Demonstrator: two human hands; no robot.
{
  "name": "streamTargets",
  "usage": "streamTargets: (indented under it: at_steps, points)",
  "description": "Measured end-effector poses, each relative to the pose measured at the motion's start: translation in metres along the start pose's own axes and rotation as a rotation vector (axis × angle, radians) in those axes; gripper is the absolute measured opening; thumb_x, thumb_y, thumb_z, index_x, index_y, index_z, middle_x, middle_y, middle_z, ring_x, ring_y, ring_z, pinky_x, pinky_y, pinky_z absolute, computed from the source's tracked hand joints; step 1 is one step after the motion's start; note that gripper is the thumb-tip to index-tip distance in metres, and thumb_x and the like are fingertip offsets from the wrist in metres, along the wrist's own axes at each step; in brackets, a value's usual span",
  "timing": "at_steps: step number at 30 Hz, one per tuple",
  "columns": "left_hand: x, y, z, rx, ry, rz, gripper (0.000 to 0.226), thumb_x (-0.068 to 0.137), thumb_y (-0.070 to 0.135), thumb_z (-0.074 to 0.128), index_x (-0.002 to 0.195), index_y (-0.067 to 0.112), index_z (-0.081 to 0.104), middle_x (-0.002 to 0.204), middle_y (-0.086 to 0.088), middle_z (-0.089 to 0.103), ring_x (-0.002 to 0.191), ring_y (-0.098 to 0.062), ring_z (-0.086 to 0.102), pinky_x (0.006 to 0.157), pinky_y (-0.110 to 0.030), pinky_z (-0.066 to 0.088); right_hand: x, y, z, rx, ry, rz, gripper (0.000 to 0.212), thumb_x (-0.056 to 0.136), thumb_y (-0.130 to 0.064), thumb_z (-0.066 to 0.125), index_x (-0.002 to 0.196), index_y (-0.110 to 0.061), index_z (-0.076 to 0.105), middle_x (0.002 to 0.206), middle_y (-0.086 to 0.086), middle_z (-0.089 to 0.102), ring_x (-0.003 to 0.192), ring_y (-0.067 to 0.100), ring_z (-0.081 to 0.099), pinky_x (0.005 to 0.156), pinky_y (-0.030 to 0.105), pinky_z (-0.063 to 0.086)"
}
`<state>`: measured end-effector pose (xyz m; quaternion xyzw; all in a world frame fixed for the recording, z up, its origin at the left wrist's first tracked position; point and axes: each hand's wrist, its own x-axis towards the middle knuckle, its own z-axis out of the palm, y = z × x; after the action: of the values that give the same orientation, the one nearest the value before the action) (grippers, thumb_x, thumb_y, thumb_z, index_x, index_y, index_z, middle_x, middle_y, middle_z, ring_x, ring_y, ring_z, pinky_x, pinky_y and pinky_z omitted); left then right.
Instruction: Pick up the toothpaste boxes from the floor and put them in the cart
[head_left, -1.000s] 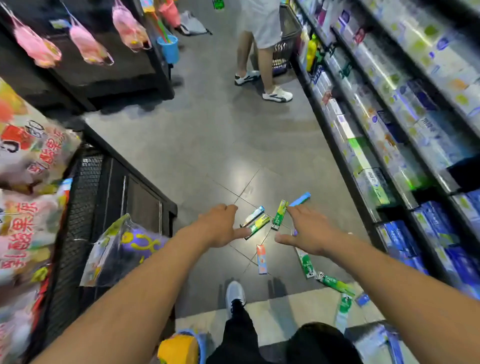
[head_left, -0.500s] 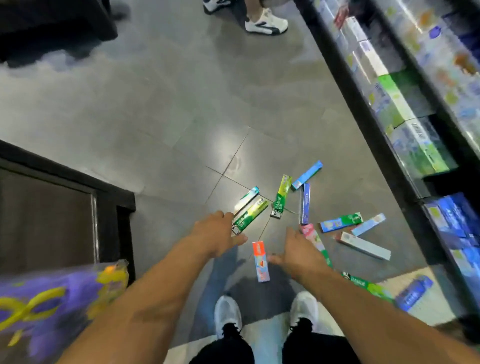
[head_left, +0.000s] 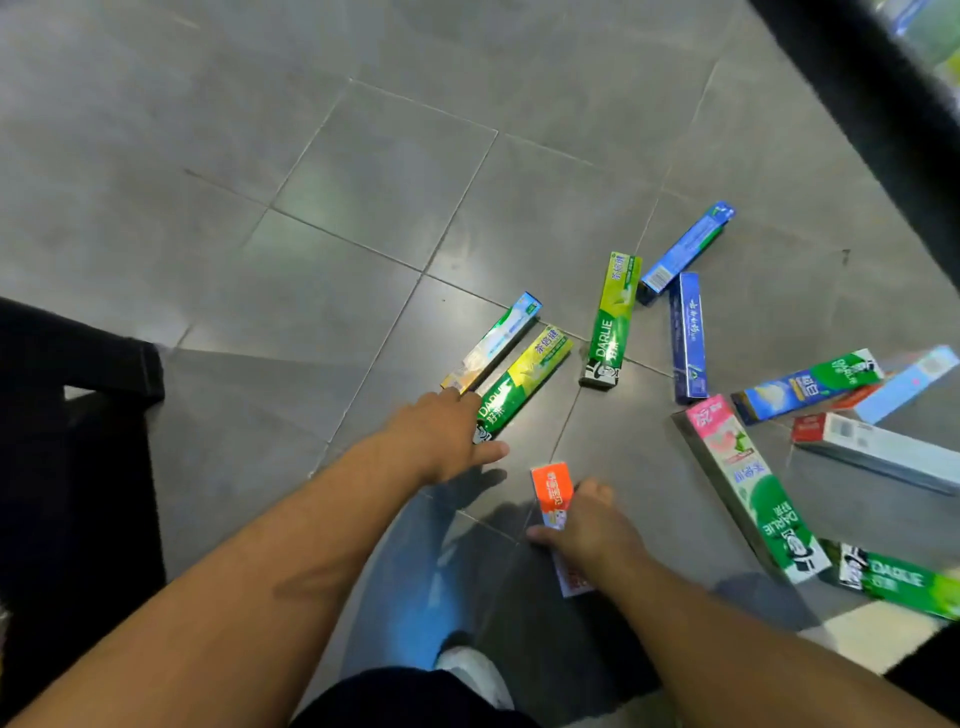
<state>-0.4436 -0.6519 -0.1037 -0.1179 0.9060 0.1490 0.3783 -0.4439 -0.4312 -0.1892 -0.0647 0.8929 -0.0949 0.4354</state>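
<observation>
The right hand (head_left: 587, 530) grasps the orange box (head_left: 551, 493), thumb on its near-left edge and fingers curled over the far side; the box lies on the grey tiled floor (head_left: 363, 171) and its lower end shows below the wrist. The left hand (head_left: 441, 436) lies with fingers extended and relaxed, its fingertips touching the near ends of two boxes that lie side by side: the green-and-yellow Darlie box (head_left: 524, 382) and the pale blue-tipped box (head_left: 493, 343) just left of it. It grasps neither. Beyond, on the floor, lie an upright-pointing green Darlie box (head_left: 610, 322), a dark blue box (head_left: 688, 338) and a light blue box (head_left: 685, 252). To the right of the right hand lies a pink-and-green box (head_left: 748, 483), near but apart from it.
</observation>
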Motion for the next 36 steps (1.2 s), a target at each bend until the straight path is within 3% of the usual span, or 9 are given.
streamTargets:
  at_steps: [4,8,11,13,16,24,30,34,36]
  points:
    - [0.013,-0.004,0.005,-0.027,0.019,0.018,0.075,0.09,0.069,0.046,0.143,0.015,0.04,0.135,-0.013,0.05,0.117,-0.029,0.053,0.097,-0.047,0.048,0.018,0.002,0.015,-0.027,-0.001,-0.024,0.086,0.066,-0.057,0.083,0.128,-0.019,0.037,0.121,0.004,0.049,0.107,0.021,0.054,0.084,0.033,0.047]
    - [0.014,-0.001,0.004,-0.013,0.026,0.03,0.075,0.091,0.069,0.046,0.144,0.017,0.039,0.138,-0.012,0.049,0.119,-0.028,0.053,0.097,-0.047,0.05,0.027,0.0,0.008,-0.098,-0.054,-0.018,0.081,0.071,-0.036,0.084,0.133,-0.014,0.036,0.127,0.009,0.052,0.111,0.028,0.058,0.089,0.038,0.05]
    - [0.022,0.0,0.0,0.035,0.041,0.018,0.071,0.091,0.068,0.048,0.139,0.016,0.043,0.133,-0.012,0.052,0.114,-0.028,0.055,0.094,-0.047,0.051,0.032,-0.003,-0.029,-0.101,-0.174,0.047,0.086,0.065,-0.039,0.088,0.132,-0.015,0.04,0.122,0.007,0.054,0.104,0.023,0.057,0.087,0.034,0.05]
    - [0.032,0.004,-0.004,0.056,0.051,0.0,0.067,0.091,0.066,0.048,0.135,0.015,0.045,0.128,-0.012,0.056,0.108,-0.027,0.058,0.091,-0.044,0.052,0.032,-0.009,-0.069,-0.017,-0.21,0.052,0.078,0.066,-0.039,0.089,0.125,-0.015,0.043,0.113,0.005,0.056,0.095,0.02,0.057,0.083,0.033,0.052]
    - [0.047,0.018,-0.006,0.089,0.053,-0.006,0.062,0.093,0.063,0.048,0.131,0.014,0.047,0.126,-0.011,0.058,0.107,-0.026,0.059,0.086,-0.04,0.052,0.02,-0.021,-0.138,0.113,-0.251,-0.024,0.061,0.074,-0.029,0.086,0.115,-0.015,0.044,0.111,0.006,0.059,0.098,0.022,0.062,0.083,0.035,0.057]
    - [0.094,0.041,0.008,0.147,0.178,-0.048,0.06,0.09,0.058,0.058,0.129,0.013,0.049,0.123,-0.009,0.057,0.107,-0.026,0.059,0.078,-0.038,0.049,-0.001,-0.019,-0.209,0.344,-0.218,-0.183,0.05,0.074,-0.023,0.087,0.106,-0.023,0.049,0.106,0.007,0.066,0.097,0.025,0.071,0.081,0.05,0.06]
    - [0.116,0.046,0.03,0.019,0.155,-0.172,0.079,0.081,0.055,0.072,0.133,0.007,0.037,0.123,-0.01,0.059,0.106,-0.027,0.064,0.072,-0.035,0.048,-0.004,-0.005,-0.213,0.391,-0.224,-0.212,0.058,0.069,-0.025,0.09,0.114,-0.022,0.052,0.103,0.005,0.071,0.091,0.021,0.073,0.076,0.049,0.062]
    - [0.119,0.045,0.036,-0.03,0.158,-0.193,0.065,0.085,0.041,0.073,0.129,0.008,0.038,0.122,-0.01,0.06,0.106,-0.027,0.064,0.07,-0.034,0.046,0.002,-0.004,-0.215,0.411,-0.211,-0.201,0.052,0.071,-0.023,0.088,0.108,-0.022,0.052,0.103,0.005,0.07,0.09,0.021,0.074,0.077,0.048,0.062]
    - [0.117,0.04,0.03,-0.174,0.093,-0.174,0.067,0.082,0.044,0.075,0.126,0.007,0.041,0.121,-0.011,0.06,0.105,-0.027,0.062,0.075,-0.034,0.047,0.004,-0.006,-0.216,0.434,-0.204,-0.199,0.049,0.072,-0.021,0.088,0.106,-0.022,0.052,0.102,0.005,0.07,0.091,0.021,0.073,0.078,0.047,0.062]
